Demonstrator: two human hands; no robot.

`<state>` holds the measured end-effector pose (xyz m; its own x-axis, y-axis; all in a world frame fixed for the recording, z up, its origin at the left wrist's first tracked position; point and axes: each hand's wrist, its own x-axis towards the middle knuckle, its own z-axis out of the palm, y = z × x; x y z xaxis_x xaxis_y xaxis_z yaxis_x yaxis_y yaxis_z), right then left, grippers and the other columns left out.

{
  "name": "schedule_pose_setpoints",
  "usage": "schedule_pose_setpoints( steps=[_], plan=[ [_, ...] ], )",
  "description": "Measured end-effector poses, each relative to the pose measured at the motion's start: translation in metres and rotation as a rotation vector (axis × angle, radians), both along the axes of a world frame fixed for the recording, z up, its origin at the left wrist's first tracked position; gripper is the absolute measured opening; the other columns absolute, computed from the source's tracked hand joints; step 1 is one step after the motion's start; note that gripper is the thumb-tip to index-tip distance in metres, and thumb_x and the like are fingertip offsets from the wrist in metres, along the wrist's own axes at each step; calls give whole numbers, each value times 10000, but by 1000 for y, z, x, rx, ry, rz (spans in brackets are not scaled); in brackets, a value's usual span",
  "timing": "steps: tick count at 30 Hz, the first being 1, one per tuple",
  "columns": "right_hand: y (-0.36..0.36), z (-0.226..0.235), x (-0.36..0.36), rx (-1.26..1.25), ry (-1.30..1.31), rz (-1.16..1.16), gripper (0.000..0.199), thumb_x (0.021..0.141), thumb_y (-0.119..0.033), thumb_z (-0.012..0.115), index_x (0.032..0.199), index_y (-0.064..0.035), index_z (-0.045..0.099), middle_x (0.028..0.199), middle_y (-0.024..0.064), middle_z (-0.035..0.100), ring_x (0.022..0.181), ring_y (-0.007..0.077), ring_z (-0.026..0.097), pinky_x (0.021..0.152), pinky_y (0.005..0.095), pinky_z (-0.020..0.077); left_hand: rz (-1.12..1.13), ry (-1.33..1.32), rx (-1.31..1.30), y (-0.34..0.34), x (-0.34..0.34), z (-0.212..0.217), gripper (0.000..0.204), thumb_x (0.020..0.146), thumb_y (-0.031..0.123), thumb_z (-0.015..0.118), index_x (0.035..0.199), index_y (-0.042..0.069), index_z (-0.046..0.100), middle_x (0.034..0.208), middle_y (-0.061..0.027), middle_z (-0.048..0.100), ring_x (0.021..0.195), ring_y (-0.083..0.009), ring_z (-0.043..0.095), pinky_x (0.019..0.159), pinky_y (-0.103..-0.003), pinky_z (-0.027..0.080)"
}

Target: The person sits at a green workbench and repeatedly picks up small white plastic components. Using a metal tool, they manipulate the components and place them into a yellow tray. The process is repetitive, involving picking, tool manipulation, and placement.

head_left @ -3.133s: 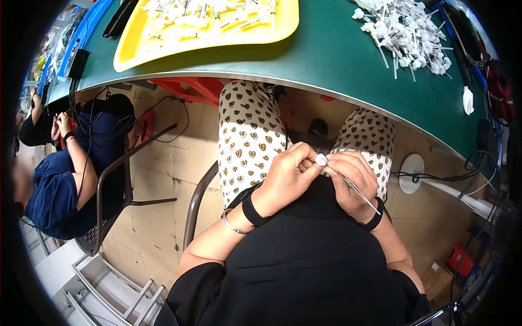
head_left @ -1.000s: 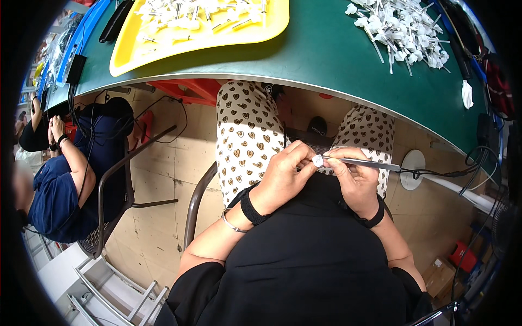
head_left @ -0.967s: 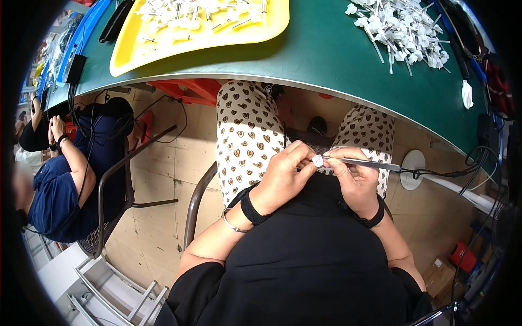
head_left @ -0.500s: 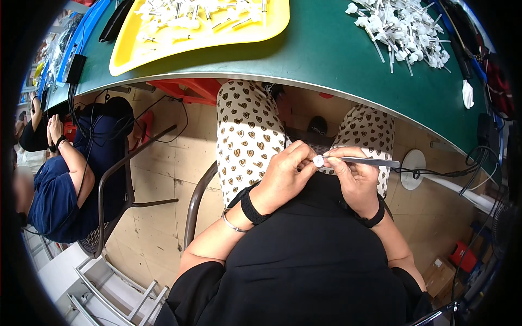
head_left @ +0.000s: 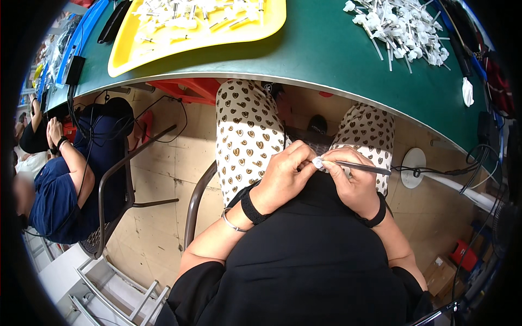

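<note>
Left hand fingertips pinched on small white cap held over the lap; right hand fingers clamped on thin grey rod, its tip meeting the cap; patterned trousers below; green table ahead with yellow tray and pile of white parts; seated person in blue at left.

Thin, smooth metal pin with white plastic cap in the grip. Beyond the grip: matt green worktop, glossy yellow plastic tray, white plastic parts. Below: printed cloth trousers, matt black cloth top.
</note>
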<state>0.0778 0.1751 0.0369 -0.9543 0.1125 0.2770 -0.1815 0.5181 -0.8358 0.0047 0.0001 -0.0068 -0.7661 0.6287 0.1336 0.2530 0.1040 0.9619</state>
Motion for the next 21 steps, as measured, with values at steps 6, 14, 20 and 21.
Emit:
schedule_pose_setpoints(
  steps=[6, 14, 20, 21],
  plan=[
    [-4, -7, 12, -356, -177, -157, 101, 977, -34, 738, 1061, 22, 728, 978, 109, 759, 861, 190, 730, 769, 317, 581, 0, -95, 64, 2, 0, -3, 112, 928, -16, 757, 943, -22, 646, 885, -97, 639, 723, -203, 694, 632, -314, 566],
    [-2, -10, 8, -304, -95, -91, 116, 989, -35, 733, 1079, 36, 718, 979, 112, 756, 872, 173, 730, 774, 297, 585, 3, -113, 27, 1, 0, -4, 114, 949, 15, 775, 935, -21, 668, 905, -73, 691, 753, -120, 661, 671, -269, 555],
    [-3, -6, 6, -290, -112, -86, 94, 994, -34, 725, 1056, 37, 722, 957, 111, 755, 850, 170, 730, 764, 295, 585, 2, -114, 15, 0, 1, -5, 111, 948, 19, 777, 936, -18, 673, 907, -76, 695, 751, -129, 669, 668, -273, 560],
    [-3, -6, 6, -279, -116, -87, 91, 995, -33, 725, 1052, 37, 723, 955, 111, 756, 847, 169, 730, 762, 294, 585, 0, -113, 16, 1, 1, -5, 110, 948, 19, 778, 937, -17, 674, 907, -75, 695, 753, -129, 670, 669, -273, 561]
  ],
)
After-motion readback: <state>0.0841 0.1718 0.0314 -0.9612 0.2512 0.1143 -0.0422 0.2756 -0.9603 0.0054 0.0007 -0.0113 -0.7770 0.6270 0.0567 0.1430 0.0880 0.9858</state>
